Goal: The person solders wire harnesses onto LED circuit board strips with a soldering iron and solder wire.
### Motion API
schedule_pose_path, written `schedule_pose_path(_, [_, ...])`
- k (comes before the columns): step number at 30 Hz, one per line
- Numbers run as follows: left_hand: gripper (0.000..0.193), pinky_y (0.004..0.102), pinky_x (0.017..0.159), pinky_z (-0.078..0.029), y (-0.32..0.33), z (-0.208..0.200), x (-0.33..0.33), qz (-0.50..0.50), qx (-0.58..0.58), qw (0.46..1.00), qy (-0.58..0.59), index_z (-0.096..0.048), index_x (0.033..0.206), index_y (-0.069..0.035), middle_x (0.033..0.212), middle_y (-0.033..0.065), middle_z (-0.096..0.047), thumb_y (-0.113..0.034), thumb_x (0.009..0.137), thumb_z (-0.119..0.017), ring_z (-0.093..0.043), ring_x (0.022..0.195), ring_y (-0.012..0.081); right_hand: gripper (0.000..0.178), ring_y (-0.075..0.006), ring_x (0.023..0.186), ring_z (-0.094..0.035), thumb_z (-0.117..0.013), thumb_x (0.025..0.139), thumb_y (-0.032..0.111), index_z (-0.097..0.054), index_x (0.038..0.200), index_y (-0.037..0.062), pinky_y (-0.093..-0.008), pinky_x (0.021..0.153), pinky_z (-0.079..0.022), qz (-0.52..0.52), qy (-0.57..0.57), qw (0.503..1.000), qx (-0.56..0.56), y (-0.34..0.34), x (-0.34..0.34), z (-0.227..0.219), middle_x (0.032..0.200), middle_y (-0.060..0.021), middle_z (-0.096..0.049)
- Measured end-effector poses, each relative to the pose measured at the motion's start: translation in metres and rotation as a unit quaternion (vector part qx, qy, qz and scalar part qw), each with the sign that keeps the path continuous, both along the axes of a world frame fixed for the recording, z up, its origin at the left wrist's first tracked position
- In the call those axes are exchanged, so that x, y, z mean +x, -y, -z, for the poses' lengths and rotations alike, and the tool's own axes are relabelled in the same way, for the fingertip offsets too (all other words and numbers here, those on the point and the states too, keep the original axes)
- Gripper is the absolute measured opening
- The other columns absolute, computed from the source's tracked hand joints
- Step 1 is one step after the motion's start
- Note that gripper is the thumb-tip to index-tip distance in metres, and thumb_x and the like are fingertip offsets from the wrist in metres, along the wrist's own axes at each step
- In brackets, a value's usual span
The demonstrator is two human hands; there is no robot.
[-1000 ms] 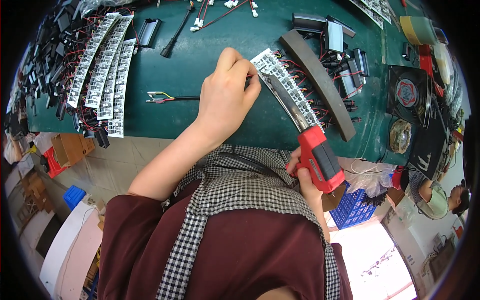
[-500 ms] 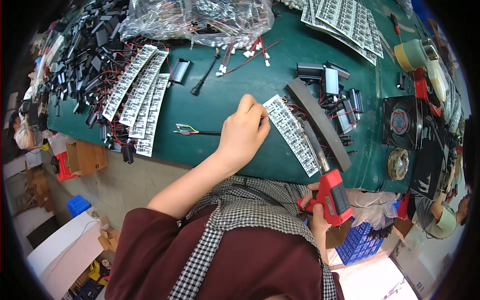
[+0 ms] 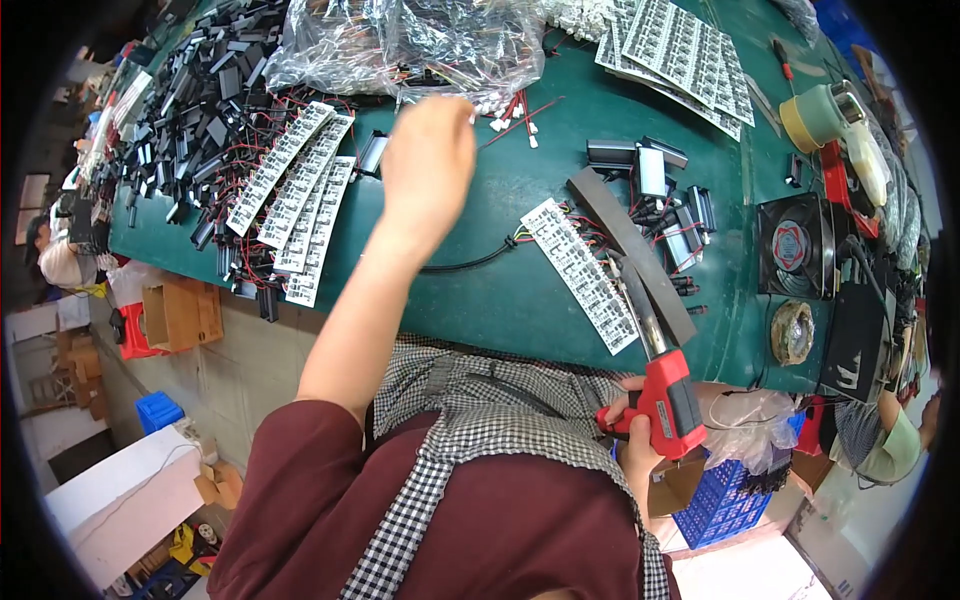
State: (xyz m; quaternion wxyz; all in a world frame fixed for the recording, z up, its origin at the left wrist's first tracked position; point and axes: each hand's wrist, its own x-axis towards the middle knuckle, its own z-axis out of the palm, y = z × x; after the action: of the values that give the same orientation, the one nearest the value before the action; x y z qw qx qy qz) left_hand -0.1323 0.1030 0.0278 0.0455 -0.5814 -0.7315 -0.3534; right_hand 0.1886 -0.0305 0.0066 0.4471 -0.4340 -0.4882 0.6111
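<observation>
My left hand [image 3: 430, 165] is stretched over the table toward the bundle of red wires with white plugs [image 3: 520, 118]. Its fingers are smeared by motion, so what they touch is unclear. In my right hand [image 3: 635, 440] is a red soldering gun [image 3: 672, 405], fingers wrapped round its handle. The gun's metal shaft slants up beside a white circuit board strip [image 3: 580, 275], near a long dark bar [image 3: 630, 250]. A black cable [image 3: 470, 264] with thin coloured wire ends meets the upper left end of that strip; its other end passes behind my left arm.
Several white board strips [image 3: 290, 190] lie at left beside a heap of black housings [image 3: 205, 110]. A clear plastic bag of wires [image 3: 400, 45] sits at the back. Stacked board panels [image 3: 685, 55], loose housings [image 3: 650, 172], a fan [image 3: 795, 248] and a tape roll [image 3: 792, 333] stand at right.
My left hand has left the board strip's upper end and moved up and left toward the wires. The black cable now sits bare at the strip's end. My right hand keeps the soldering gun nearly still.
</observation>
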Motion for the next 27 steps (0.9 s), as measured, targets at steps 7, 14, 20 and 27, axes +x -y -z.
schedule_pose_path(7, [0.024, 0.0387, 0.069, -0.051, -0.047, 0.02, -0.035, -0.059, -0.028, 0.974, -0.216, -0.064, 0.096, -0.01, 0.085, 0.0095, -0.058, -0.004, 0.073, -0.058, -0.06, 0.086, 0.0268, 0.052, -0.0172, 0.058, -0.057, -0.062, 0.085, 0.032, -0.046, 0.115, -0.0067, -0.0292, 0.051, -0.047, 0.031, 0.009, 0.999, 0.026, 0.001, -0.003, -0.002, 0.101, -0.0166, -0.057])
schedule_pose_path(14, [0.004, 0.0365, 0.059, -0.05, -0.048, 0.018, -0.029, -0.093, 0.03, 0.98, -0.174, -0.061, 0.083, -0.009, 0.077, 0.0068, -0.059, -0.012, 0.08, -0.06, -0.063, 0.073, 0.0245, 0.051, -0.0169, 0.058, -0.056, -0.061, 0.086, 0.032, -0.046, 0.115, -0.007, -0.0294, 0.052, -0.048, 0.042, 0.012, 0.999, 0.029, 0.005, 0.0, 0.001, 0.1, -0.0159, -0.057])
schedule_pose_path(20, [0.015, 0.0243, 0.064, -0.047, -0.014, 0.006, -0.033, -0.014, 0.101, 0.989, 0.111, -0.063, 0.097, -0.001, 0.08, 0.004, -0.065, -0.011, 0.091, -0.054, -0.063, 0.071, 0.0109, 0.052, -0.0168, 0.059, -0.056, -0.061, 0.086, 0.033, -0.045, 0.116, -0.0076, -0.0287, 0.051, -0.048, 0.039, 0.002, 0.999, 0.031, 0.003, -0.003, 0.0, 0.101, -0.0166, -0.057])
schedule_pose_path(27, [0.012, 0.0244, 0.072, -0.048, 0.034, -0.015, -0.014, 0.046, 0.182, 0.928, 0.321, -0.061, 0.097, 0.002, 0.086, 0.0068, -0.065, -0.006, 0.092, -0.054, -0.064, 0.079, 0.0139, 0.053, -0.0163, 0.059, -0.056, -0.062, 0.085, 0.032, -0.044, 0.117, -0.0072, -0.0283, 0.05, -0.047, 0.033, 0.005, 0.999, 0.017, 0.006, -0.003, -0.002, 0.101, -0.0174, -0.057])
